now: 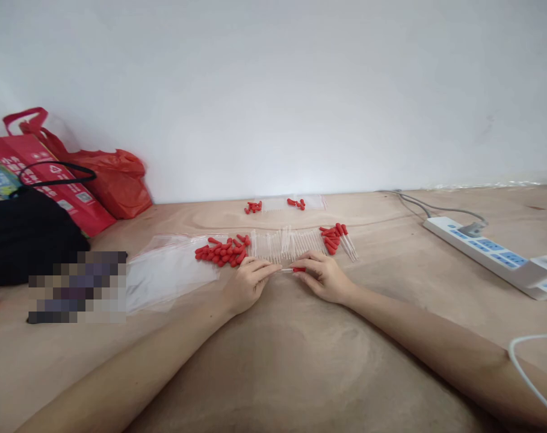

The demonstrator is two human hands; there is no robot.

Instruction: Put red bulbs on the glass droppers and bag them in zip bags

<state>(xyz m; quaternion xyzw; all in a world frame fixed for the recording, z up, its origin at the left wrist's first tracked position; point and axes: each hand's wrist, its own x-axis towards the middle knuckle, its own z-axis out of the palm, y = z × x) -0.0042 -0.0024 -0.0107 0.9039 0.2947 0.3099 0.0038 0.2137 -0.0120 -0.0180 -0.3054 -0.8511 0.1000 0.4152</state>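
Note:
Just above the wooden table, my left hand (pixel 251 281) pinches one end of a thin clear dropper tube (pixel 286 270). At the tube's other end, my right hand (pixel 321 278) grips a red rubber bulb (pixel 299 270); whether the tube sits inside it is too small to tell. Behind my fingers lies a row of clear tubes (pixel 268 245). A heap of red bulbs (pixel 223 251) is beside my left hand. Past my right hand are more red bulbs (pixel 331 239) and several tubes with red bulbs fitted (pixel 349 243).
Flat clear plastic bags (pixel 165 270) lie left of the bulbs. Farther back is another small bag (pixel 273 203) with red bulbs around it. A white power strip (pixel 485 249) stands right, a white cable (pixel 521 367) near my right forearm. Red bags (pixel 115 180) and a black bag (pixel 33 234) fill the left.

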